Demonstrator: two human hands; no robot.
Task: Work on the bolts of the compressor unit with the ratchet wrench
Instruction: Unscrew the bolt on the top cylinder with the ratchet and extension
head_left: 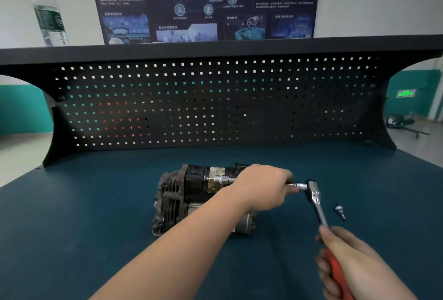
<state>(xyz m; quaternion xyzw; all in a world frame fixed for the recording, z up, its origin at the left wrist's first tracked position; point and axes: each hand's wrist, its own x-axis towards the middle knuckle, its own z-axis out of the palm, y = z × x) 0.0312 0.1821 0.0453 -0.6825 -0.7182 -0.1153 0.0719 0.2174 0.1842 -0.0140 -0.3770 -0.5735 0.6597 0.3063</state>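
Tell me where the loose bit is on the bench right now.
In the head view, the bit lies on the bench top at the right, just right of the ratchet shaft and apart from the compressor.

Your grimy black-and-grey compressor unit (191,194) lies on its side on the worktop (96,203); your ratchet wrench (316,201), chrome with a red handle, meets it through a long extension.

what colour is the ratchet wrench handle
Red-orange, gripped by the right hand; ratchet wrench handle shows in the head view.
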